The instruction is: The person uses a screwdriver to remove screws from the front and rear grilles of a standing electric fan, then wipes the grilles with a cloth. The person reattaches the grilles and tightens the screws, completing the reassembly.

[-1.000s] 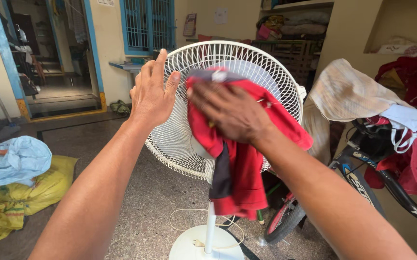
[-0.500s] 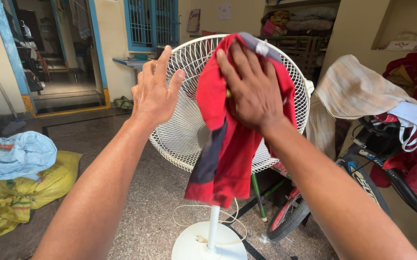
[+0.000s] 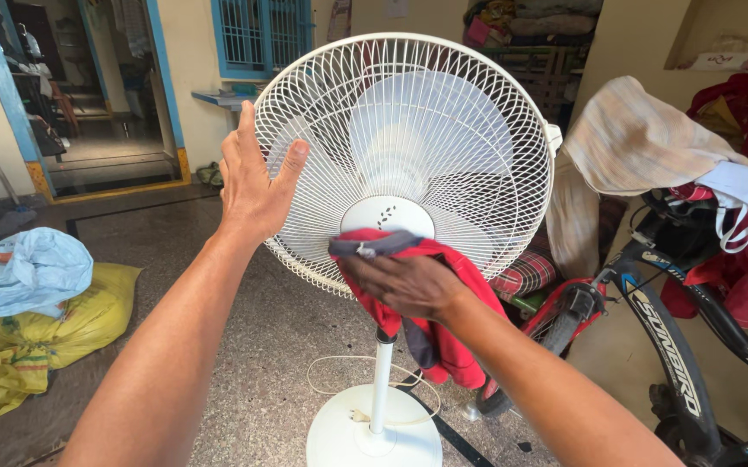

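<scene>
- Here, nearest the camera, two bare forearms reach up from the bottom of the frame toward a white fan [image 3: 404, 156] standing at centre.
- The right hand [image 3: 404, 284], just below the middle of the frame, lies flat over a red cloth [image 3: 439, 333] with a dark grey edge, pressing it against the lower part of the fan's wire guard; the fingers are spread across the cloth, and the rest of it hangs down beside the pole.
- The left hand [image 3: 253, 182], left of centre, is open with fingers straight up and thumb apart, its palm resting on the left rim of the guard.
- The fan's round white base [image 3: 374, 432] sits on the speckled floor at bottom centre, with a thin white cord [image 3: 331, 372] looped beside it.
- At the right edge stands a black bicycle [image 3: 685, 346], its frame slanting down to the lower right corner.
- At the left edge, a yellow sack [image 3: 37, 346] lies on the floor with a light blue bundle [image 3: 24, 268] on top.
- Behind the fan to the right, a striped beige cloth [image 3: 633, 147] is draped high, with red clothes [image 3: 745, 259] just beside it.
- Farthest off, in the upper left, a blue-framed doorway [image 3: 89, 104] and a blue barred window [image 3: 261, 35].
</scene>
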